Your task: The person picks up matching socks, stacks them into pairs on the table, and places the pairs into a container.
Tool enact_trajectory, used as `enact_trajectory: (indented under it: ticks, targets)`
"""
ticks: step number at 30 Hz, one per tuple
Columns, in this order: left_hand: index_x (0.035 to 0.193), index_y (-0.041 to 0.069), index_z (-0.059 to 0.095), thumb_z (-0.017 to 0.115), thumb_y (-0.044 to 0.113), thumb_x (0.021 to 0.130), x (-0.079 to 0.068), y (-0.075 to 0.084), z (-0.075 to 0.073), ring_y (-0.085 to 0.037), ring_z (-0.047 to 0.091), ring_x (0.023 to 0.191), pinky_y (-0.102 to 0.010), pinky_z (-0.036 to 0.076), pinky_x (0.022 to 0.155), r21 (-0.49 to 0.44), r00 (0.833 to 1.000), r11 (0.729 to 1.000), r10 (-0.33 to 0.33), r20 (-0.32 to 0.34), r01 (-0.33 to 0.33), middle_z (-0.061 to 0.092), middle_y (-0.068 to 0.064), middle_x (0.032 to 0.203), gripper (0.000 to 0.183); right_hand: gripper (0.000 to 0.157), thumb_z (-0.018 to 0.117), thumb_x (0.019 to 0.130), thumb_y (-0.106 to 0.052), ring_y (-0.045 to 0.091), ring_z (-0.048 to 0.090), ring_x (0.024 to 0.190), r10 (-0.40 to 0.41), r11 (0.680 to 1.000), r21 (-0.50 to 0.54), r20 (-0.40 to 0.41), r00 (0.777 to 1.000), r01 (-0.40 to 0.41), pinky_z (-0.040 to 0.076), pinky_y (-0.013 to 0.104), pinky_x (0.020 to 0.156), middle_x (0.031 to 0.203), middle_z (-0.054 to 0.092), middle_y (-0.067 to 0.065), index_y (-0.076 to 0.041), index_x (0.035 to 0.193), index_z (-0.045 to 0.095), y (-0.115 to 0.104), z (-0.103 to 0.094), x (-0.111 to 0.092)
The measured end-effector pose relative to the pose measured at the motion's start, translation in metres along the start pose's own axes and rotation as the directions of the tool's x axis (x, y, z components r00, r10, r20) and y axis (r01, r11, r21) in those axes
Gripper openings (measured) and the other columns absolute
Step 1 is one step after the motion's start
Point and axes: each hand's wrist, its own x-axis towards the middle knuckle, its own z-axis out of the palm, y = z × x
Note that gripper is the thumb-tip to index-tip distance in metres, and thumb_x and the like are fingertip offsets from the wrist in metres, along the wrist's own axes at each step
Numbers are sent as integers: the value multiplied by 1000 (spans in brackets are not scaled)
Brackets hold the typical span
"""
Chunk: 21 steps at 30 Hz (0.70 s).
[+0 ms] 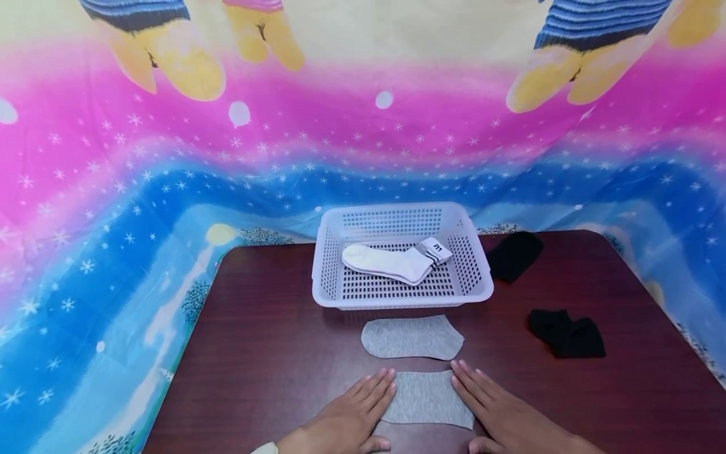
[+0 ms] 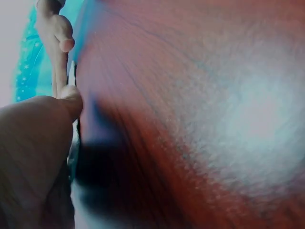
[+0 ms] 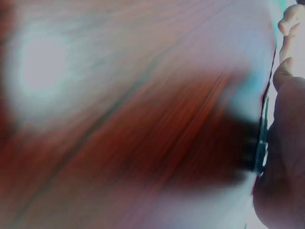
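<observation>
A grey sock lies flat near the table's front, between the two hands. My left hand rests on its left end with straight fingers. On its right end lies my right hand, fingers also straight. Just beyond is a second grey ankle sock, flat with its toe to the left. In the left wrist view the left thumb shows close to the tabletop, with the right hand behind it. The right wrist view shows mostly glossy table and part of the right hand.
Behind the grey socks stands a white perforated basket holding white socks with black stripes. To its right lie a black sock and, nearer, a crumpled black sock. A printed cloth rises behind the brown table.
</observation>
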Motion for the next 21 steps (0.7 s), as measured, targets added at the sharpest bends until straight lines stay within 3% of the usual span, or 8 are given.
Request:
enact_trajectory:
  ticks: [3, 6, 9, 11, 13, 16, 21]
  targets:
    - [150, -2, 25, 37, 58, 97, -3, 1, -3, -30, 24, 146, -39, 32, 112, -11, 998, 1000, -3, -55, 2, 19, -19, 158, 80, 86, 61, 86, -54, 26, 16, 147, 40, 999, -2, -4, 999, -40, -7, 19, 118, 156, 26, 18, -3, 149, 32, 2, -5, -6]
    - [149, 0, 28, 48, 47, 97, -2, 1, -7, -28, 26, 145, -38, 33, 112, -49, 993, 999, 11, -119, -17, 22, -17, 158, 73, 75, 66, 84, -50, 18, 31, 139, 38, 999, -35, -56, 998, -40, 5, 18, 117, 149, 41, 9, -9, 143, 44, 3, -9, -8]
    - [149, 3, 30, 55, 35, 96, 0, 1, -10, -24, 30, 144, -36, 35, 112, -94, 990, 995, 25, -139, -39, 28, -13, 156, 67, 56, 70, 83, -45, 9, 46, 116, -34, 998, -59, -140, 990, 26, 29, 19, 104, 128, 55, -2, -15, 129, 58, 3, -9, -3]
    - [149, 5, 33, 57, 30, 96, 0, 1, -10, -21, 33, 143, -35, 36, 111, -139, 991, 989, 24, -133, -43, 33, -11, 155, 63, 45, 71, 83, -42, 5, 47, 105, -93, 994, -66, -184, 978, 82, 35, 21, 92, 117, 56, -7, -18, 120, 62, 4, -7, 1]
    - [147, 6, 38, 56, 26, 96, 0, 1, -8, -20, 36, 141, -34, 37, 111, -175, 992, 984, 23, -124, -44, 37, -9, 153, 58, 40, 70, 84, -40, 7, 50, 101, -153, 988, -66, -214, 965, 142, 39, 25, 89, 112, 58, -6, -17, 116, 63, 4, -5, 5]
    - [141, 7, 47, 56, 22, 97, 1, 0, -6, -21, 40, 138, -34, 38, 110, -207, 992, 977, 34, -123, -59, 44, -9, 148, 48, 40, 69, 86, -40, 7, 51, 103, -166, 986, -66, -202, 965, 156, 39, 24, 91, 113, 58, -7, -16, 117, 63, 3, -4, 7]
    - [130, 7, 56, 55, 17, 97, 6, 0, -8, -22, 48, 132, -34, 41, 107, -159, 986, 983, 65, -152, -90, 53, -11, 140, 34, 35, 70, 85, -34, 3, 51, 101, -124, 992, -47, -143, 982, 119, 43, 23, 86, 112, 58, -11, -19, 116, 62, 0, -6, 10]
